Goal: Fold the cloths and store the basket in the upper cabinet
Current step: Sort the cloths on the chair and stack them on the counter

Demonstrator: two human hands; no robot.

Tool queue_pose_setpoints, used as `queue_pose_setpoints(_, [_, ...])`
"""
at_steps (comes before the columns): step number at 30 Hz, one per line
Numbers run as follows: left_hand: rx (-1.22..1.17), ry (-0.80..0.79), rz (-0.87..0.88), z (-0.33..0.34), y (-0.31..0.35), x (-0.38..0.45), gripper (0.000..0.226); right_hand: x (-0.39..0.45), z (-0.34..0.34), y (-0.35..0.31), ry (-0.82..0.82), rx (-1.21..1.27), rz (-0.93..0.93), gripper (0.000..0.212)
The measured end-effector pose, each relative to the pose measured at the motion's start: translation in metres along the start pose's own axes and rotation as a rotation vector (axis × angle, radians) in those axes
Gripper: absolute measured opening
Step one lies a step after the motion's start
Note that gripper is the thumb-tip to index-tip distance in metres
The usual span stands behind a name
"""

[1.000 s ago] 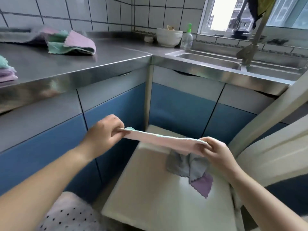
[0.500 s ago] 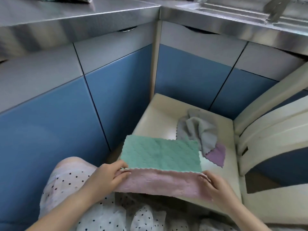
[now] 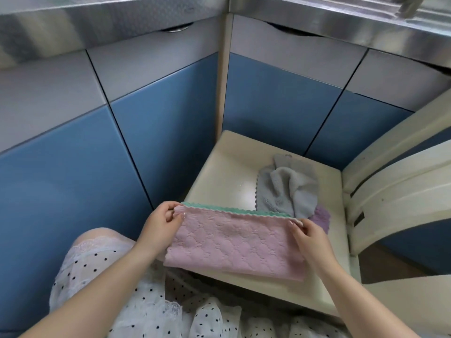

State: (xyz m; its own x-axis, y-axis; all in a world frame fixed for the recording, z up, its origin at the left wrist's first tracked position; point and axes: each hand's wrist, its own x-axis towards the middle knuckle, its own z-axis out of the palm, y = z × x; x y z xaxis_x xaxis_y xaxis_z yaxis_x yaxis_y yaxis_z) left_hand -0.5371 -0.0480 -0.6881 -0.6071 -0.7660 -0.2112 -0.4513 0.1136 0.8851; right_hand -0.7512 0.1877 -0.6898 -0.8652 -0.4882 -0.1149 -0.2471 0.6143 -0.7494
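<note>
Both hands, left (image 3: 162, 222) and right (image 3: 308, 234), pinch the pink cloth's (image 3: 234, 245) far corners, stretched between them.

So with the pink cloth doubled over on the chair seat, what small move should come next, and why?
Probably press the fold flat and fold it across once more: the left hand and right hand pinch the top corners of the pink cloth, edges roughly matched, green underside peeking out. The crumpled grey cloth waits behind.

Head view — downward, close in.
</note>
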Motion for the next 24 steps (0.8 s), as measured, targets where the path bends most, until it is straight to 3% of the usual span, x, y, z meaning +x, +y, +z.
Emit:
queue_pose_setpoints(5, [0.042, 0.054, -0.003, 0.006, 0.002, 0.018, 0.03, 0.021, 0.004, 0.008, -0.038, -0.095, 0.071, 0.028])
queue_pose_setpoints(14, [0.149, 0.052, -0.04, 0.011, 0.001, 0.038, 0.038, 0.037, 0.008, 0.006, -0.062, -0.16, 0.115, 0.033])
queue_pose_setpoints(18, [0.163, 0.073, -0.063, 0.009, 0.004, 0.036, 0.043, 0.033, 0.007, 0.0, 0.001, -0.107, 0.106, 0.015])
queue_pose_setpoints(22, [0.559, 0.207, 0.257, 0.012, 0.002, 0.017, 0.037, 0.009, 0.012, -0.005, 0.151, -0.114, -0.137, 0.033])
queue_pose_setpoints(24, [0.668, 0.122, 0.456, 0.029, 0.003, 0.005, 0.033, -0.006, 0.029, -0.01, 0.107, -0.173, -0.289, 0.032])
